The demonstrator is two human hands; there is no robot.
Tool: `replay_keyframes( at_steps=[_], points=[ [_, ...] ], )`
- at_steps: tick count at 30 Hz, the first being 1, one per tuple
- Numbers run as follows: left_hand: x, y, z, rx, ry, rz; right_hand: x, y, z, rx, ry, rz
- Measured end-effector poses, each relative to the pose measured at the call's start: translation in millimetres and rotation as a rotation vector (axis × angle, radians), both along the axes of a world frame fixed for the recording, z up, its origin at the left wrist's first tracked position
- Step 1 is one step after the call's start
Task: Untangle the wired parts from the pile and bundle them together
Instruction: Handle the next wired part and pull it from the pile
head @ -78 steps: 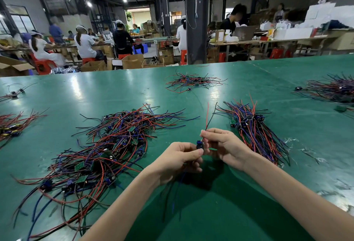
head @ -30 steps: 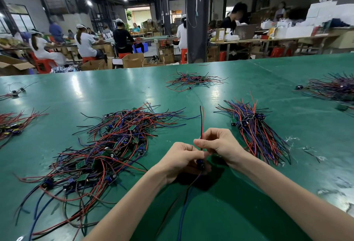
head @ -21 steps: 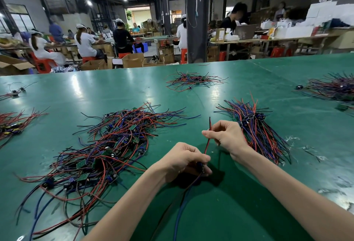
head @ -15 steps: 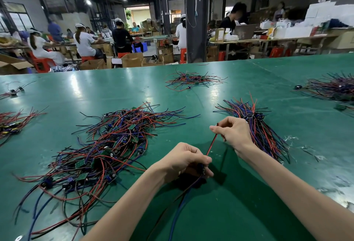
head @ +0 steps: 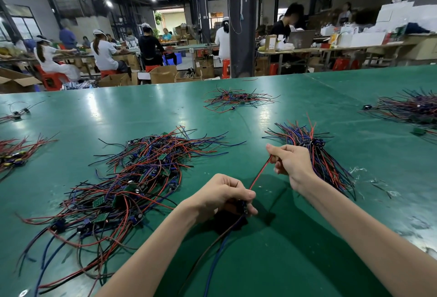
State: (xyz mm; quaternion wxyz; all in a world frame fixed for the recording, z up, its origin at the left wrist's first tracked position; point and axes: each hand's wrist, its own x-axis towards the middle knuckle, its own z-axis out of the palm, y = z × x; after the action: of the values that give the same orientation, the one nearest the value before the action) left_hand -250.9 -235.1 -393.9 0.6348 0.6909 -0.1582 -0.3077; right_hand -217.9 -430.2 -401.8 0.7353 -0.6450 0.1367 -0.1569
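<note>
Fingers of our left hand grip a wired part toward the desk's near edge, while our right hand pinches its red wire taut. Pile sits toward the left edge, bundle just behind our right hand.

One wide-angle view, worn on the head, looks forward and down across the table. The left hand and right hand sit close, over the table's near part. The room beyond its far edge fills the top.
</note>
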Motion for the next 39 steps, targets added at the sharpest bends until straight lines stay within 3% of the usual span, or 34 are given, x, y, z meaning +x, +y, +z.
replay_keyframes(
  at_steps=[4,8,12,22,28,39],
  points=[
    [-1,-1,-2,-0.016,-0.017,0.026,-9,6,7,0.076,0.069,0.165],
    [0,-4,-5,-0.065,-0.04,0.143,-20,18,7,-0.039,0.181,0.444],
    [4,-5,-9,-0.073,-0.074,0.229,-29,35,2,-0.113,0.175,0.62],
    [6,-1,-8,-0.11,-0.046,0.201,-24,47,-3,-0.095,-0.039,0.425],
    [1,0,-6,-0.1,-0.016,0.005,-10,26,-6,-0.042,-0.037,0.239],
    [-3,2,2,-0.067,-0.021,-0.037,1,8,-10,-0.095,-0.102,0.1]
  ],
)
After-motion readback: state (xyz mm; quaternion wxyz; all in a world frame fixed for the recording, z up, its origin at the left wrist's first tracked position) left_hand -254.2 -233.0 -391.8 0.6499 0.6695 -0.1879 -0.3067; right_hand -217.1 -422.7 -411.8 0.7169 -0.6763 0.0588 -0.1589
